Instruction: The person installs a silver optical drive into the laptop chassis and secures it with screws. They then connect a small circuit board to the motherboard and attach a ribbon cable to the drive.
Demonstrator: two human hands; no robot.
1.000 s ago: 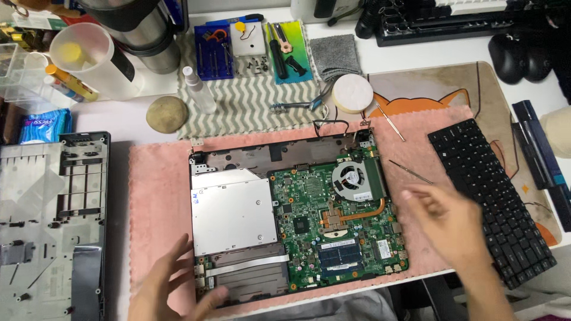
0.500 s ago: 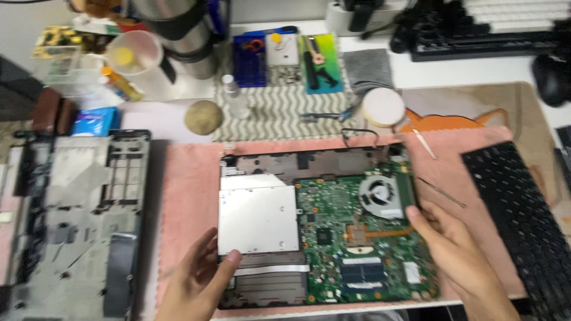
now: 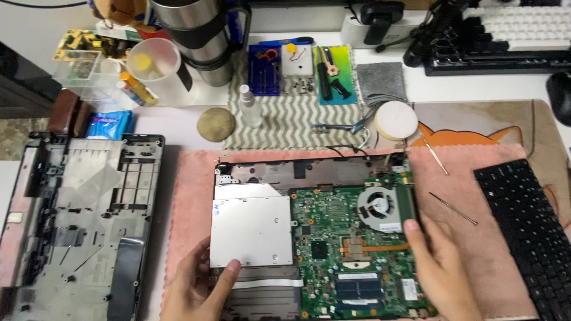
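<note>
Opened dark laptop base (image 3: pixel 309 172) lay on pink fabric mat (image 3: pixel 190 190), green circuit board (image 3: pixel 357 249) exposed. Left hand (image 3: pixel 196 291) gripped near-left edge, thumb on silver rectangular optical drive (image 3: pixel 253 229). Right hand (image 3: pixel 440 273) held right edge, fingers loosely curled, thumb by round fan (image 3: pixel 376 205).

Two bare hands, no gloves, no sleeves in view.

The left hand (image 3: pixel 199 288) enters from the bottom edge of the head view and shows its back, thumb and fingers; nothing is worn on it: no ring, no watch, no band, no glove. The right hand (image 3: pixel 441 270) comes in from the lower right with a stretch of bare wrist behind it, likewise without ring, strap or cuff. Fingernails on both are short and plain, without polish. No sleeve edge or other clothing reaches into the picture on either side.
</note>
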